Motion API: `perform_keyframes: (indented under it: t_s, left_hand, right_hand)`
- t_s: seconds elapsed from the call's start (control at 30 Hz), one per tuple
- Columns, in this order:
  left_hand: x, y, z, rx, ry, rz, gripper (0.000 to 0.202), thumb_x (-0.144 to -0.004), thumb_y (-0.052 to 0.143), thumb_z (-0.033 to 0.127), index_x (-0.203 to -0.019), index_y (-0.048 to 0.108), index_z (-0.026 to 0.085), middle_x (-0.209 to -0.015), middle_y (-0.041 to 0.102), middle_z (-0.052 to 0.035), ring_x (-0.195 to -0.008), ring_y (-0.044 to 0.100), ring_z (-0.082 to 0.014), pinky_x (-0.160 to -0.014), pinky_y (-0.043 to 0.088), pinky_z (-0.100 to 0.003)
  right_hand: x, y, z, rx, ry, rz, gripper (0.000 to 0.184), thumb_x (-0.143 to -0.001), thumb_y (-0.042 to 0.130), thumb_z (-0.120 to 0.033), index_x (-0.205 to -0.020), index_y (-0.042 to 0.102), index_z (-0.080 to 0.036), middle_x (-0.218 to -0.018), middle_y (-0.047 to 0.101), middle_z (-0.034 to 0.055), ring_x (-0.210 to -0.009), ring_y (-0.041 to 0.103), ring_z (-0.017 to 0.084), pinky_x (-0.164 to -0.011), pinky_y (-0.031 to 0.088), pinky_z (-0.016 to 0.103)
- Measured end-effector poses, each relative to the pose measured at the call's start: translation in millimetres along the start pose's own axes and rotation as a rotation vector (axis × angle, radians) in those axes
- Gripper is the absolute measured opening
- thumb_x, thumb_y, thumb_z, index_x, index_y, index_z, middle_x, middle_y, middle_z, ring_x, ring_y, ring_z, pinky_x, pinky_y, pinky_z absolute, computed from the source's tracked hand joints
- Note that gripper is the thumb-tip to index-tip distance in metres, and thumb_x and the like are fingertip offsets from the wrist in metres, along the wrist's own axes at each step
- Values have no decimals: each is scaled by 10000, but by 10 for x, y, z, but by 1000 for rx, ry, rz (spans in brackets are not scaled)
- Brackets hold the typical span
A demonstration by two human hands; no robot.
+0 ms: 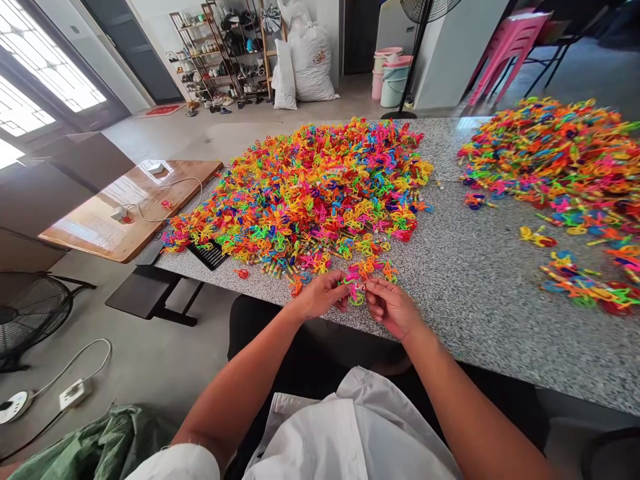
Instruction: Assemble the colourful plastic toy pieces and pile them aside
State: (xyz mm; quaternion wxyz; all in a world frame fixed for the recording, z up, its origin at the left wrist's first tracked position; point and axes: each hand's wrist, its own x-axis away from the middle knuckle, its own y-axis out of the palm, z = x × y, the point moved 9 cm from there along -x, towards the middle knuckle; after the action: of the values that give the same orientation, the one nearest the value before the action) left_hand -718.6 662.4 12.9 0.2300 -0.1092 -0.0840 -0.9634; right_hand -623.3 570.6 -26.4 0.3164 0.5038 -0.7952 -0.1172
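Observation:
My left hand (327,293) is closed in a pinch at the table's front edge, gripping a small pink plastic piece (353,291). Facing it, my right hand (393,305) pinches the other side of the same small cluster, its thumb and forefinger together; the exact part between them is too small to make out. A bit of green plastic (357,299) hangs between the two hands. Just beyond my fingers lie loose orange and pink pieces (373,268). Behind them spreads a big heap of colourful small plastic pieces (320,193), with several short patterned sticks along its near edge.
A second colourful heap (555,153) covers the right of the speckled stone table (450,267), with loose clusters (585,283) before it. A wooden board (135,213) with a cable adjoins at left. On the floor stand a fan (30,313) and a power strip (75,395).

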Motion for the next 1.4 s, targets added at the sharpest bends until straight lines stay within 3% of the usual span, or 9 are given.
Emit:
perform_keyframes:
  t_s: [0.5,0.7,0.87,0.93,1.03,1.17,1.23,1.3,1.4]
  left_hand:
    - [50,50,0,-199,-29,-35,231,-857,703,382,-764,591,203,-613,637,9,-558,644,-143,-529,470,-222]
    - [53,29,-54,-475,-7,88,174,-859,588,183,-694,548,222,-532,574,30,-477,512,-127,-504,347,-238]
    - [50,99,-42,-495,117,276,176,-828,657,141,-702,563,220,-586,548,27,-546,482,-136,-620,386,-262]
    - [-20,179,-96,-396,99,254,54,-848,690,213,-884,651,222,-641,593,22,-577,518,-147,-641,408,-264]
    - [-188,218,-111,-308,109,267,316,-838,735,250,-1143,653,242,-763,670,3,-649,579,-167,-680,438,-265]
    - [-444,219,0,-532,193,419,102,-863,716,226,-960,689,229,-835,685,-57,-808,641,-216,-799,479,-296]
    - [-597,357,31,-718,187,428,108,-909,685,308,-947,695,207,-836,687,-93,-872,672,-257,-835,498,-330]
    - [-754,533,14,-904,110,400,271,-934,657,425,-1030,697,175,-861,704,-129,-914,698,-299,-847,518,-372]
    - [-922,725,-26,-1151,-38,339,410,-941,635,475,-1152,676,126,-977,736,-185,-996,711,-337,-866,537,-403]
  right_hand:
    - [48,-33,113,3,211,-52,365,-660,885,-387,-782,596,-200,-560,511,-78,-381,338,41,-347,246,183]
    - [66,-72,45,233,40,-31,365,-722,846,-489,-781,630,-201,-578,543,-62,-399,411,68,-352,344,203]
    - [126,-155,-36,444,-121,77,326,-796,766,-521,-797,660,-212,-576,564,-48,-400,460,97,-358,402,232]
    - [163,-296,-132,434,-135,122,302,-805,755,-503,-810,675,-212,-580,573,-40,-404,459,100,-353,389,231]
    - [253,-872,-432,333,-156,325,251,-732,811,-411,-786,680,-204,-579,574,-35,-414,458,98,-352,373,226]
    - [594,-2067,-1019,-14,-401,831,188,-760,752,-325,-720,605,-214,-601,560,-33,-436,473,89,-374,388,206]
    - [703,-2406,-1206,-151,-531,938,219,-869,632,-353,-702,566,-227,-639,567,-22,-437,469,86,-374,396,200]
    - [658,-2455,-1273,-164,-552,923,239,-910,582,-365,-715,575,-226,-699,611,-3,-453,494,86,-383,421,196]
    - [367,-2101,-1138,-40,-410,765,153,-824,707,-345,-817,660,-199,-792,697,22,-497,565,93,-414,470,197]
